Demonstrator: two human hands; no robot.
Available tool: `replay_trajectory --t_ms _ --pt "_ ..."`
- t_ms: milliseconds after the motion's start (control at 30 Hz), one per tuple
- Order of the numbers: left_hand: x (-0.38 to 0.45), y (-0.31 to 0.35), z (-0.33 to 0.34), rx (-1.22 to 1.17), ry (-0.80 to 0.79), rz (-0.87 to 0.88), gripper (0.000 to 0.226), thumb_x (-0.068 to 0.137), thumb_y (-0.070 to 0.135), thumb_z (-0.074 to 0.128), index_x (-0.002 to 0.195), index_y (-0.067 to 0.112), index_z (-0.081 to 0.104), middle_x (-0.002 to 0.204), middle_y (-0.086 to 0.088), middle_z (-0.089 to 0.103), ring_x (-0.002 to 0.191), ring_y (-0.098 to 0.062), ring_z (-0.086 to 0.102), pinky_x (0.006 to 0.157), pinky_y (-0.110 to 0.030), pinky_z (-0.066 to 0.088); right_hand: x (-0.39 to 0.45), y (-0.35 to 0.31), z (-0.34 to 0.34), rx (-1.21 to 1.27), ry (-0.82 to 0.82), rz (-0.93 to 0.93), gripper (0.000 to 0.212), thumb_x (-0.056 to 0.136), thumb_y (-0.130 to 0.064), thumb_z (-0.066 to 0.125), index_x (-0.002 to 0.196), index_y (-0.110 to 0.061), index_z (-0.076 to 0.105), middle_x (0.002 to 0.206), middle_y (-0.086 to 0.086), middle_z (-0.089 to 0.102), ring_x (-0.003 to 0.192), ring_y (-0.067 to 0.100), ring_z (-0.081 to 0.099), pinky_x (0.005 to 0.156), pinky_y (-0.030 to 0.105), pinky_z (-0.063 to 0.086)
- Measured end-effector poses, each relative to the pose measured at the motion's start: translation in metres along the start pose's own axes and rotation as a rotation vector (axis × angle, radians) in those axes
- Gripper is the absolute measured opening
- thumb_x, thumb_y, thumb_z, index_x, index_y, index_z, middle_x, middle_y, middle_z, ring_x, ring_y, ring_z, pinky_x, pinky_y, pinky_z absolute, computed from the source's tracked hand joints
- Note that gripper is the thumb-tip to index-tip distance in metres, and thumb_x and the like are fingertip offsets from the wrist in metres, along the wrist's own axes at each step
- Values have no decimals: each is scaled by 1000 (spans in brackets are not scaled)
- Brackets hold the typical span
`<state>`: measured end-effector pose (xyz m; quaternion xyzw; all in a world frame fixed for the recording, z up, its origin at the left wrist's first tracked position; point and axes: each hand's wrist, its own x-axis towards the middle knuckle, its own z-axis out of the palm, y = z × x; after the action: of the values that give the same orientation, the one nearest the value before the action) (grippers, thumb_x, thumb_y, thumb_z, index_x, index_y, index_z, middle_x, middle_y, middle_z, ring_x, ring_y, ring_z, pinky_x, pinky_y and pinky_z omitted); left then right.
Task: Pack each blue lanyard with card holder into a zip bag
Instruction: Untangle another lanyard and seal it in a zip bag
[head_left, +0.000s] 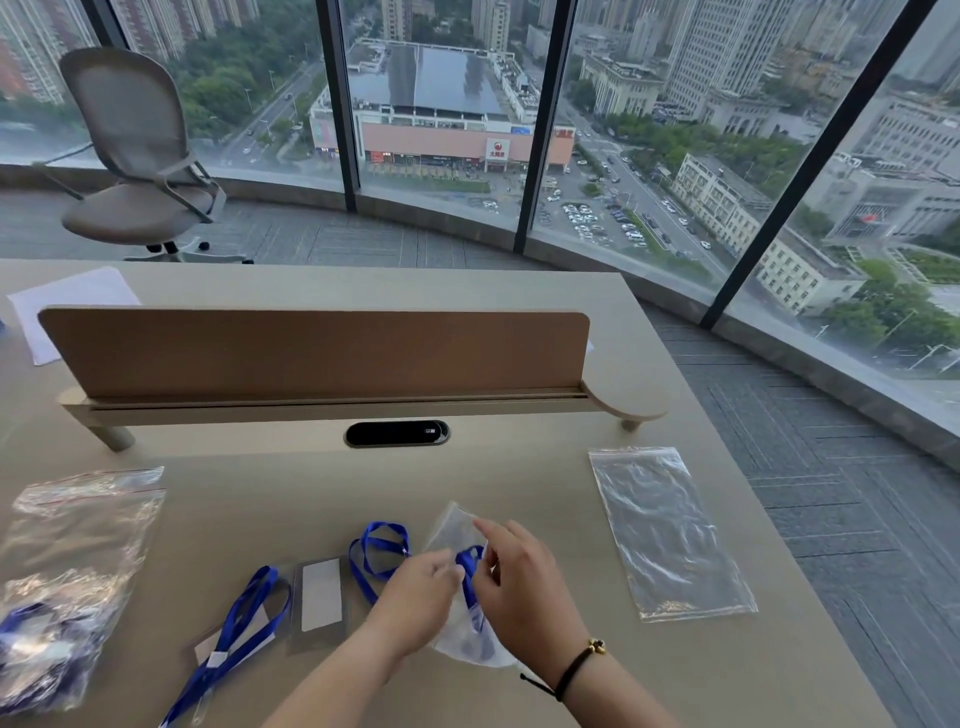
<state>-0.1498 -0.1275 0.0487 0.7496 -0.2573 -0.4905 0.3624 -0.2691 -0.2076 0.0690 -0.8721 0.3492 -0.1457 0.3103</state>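
Near the worktop's (519, 312) front edge, your left hand (415, 597) and right hand (524, 587) pinch a zip bag (452, 525); glass walls beyond.

Pale desk (467, 483) with brown divider panel (311, 353); grey mesh office chair (135, 150) beyond; grey carpet floor (831, 441); curved floor-to-ceiling windows (441, 104), daylight city view.

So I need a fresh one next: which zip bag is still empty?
The flat zip bag at the desk's right; the left one and the one being held contain blue lanyards.
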Motion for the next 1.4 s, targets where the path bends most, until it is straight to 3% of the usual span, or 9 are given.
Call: replay_trajectory --t_ms 133,267,467,600,700,800,900,1067,1400 --pt "-19 8 -5 153 50 154 17 95 44 58 111 40 61 104 30 60 106 8 57 94 -19 46 4 2 -2 33 31 51 48 89 -12 53 137 -20 55 89 -14 48 79 3 46 87 23 45" --pt "-31 8 -9 596 174 357 49 79 75 48 102 37 70 104 29 62 103 7 54 91 -20 46 8 2 -4 101 92 96 46 85 -5 56 130 -18 60 77 -18 49 72 1 49 74 11 42" --pt "-23 -7 -13 657 453 529 12 81 46 72 77 35 76 141 1 53 136 -25 38 104 -38 41 17 7 -10 230 150 147 35 81 -4 57 108 -23 68 65 -7 52 61 14 54 64 40 58" --pt "-26 0 -24 584 470 514 12 84 41 74 75 32 77 159 4 29 147 -21 19 105 -35 38 23 11 -20 225 134 163 34 79 -5 57 102 -28 69 61 -4 52 59 14 56 65 34 57" --pt "-27 6 -35 546 426 518 9 86 30 75 78 27 78 146 7 41 115 -12 53 86 -24 44 27 16 -27 122 37 181 36 81 -10 57 105 -34 68 71 -8 54 65 8 53 68 21 47" --pt "-25 9 -50 535 396 533 7 86 24 75 80 25 79 105 16 60 82 -5 60 72 -20 44 29 23 -34 -9 -114 221 35 86 -18 54 111 -36 67 93 -13 52 86 9 57 86 26 49" --pt "-25 8 -63 590 341 591 11 84 22 74 75 26 76 76 17 67 71 -1 60 65 -21 48 30 27 -41 -120 -241 237 33 88 -21 52 115 -34 67 115 -11 54 100 12 59 92 27 48" --pt "-31 5 -79 568 310 625 11 85 16 73 81 26 77 76 18 72 71 2 64 69 -21 52 34 27 -52 -269 -256 172 38 85 -18 51 116 -32 68 134 -17 53 110 11 59 92 25 47" --pt "-50 -4 -116 361 320 552 19 84 9 76 82 28 74 71 22 72 68 0 67 70 -20 52 38 6 -67 -206 -111 -20 17 83 -45 71 79 -29 75 81 -15 69 71 5 60 72 31 51"
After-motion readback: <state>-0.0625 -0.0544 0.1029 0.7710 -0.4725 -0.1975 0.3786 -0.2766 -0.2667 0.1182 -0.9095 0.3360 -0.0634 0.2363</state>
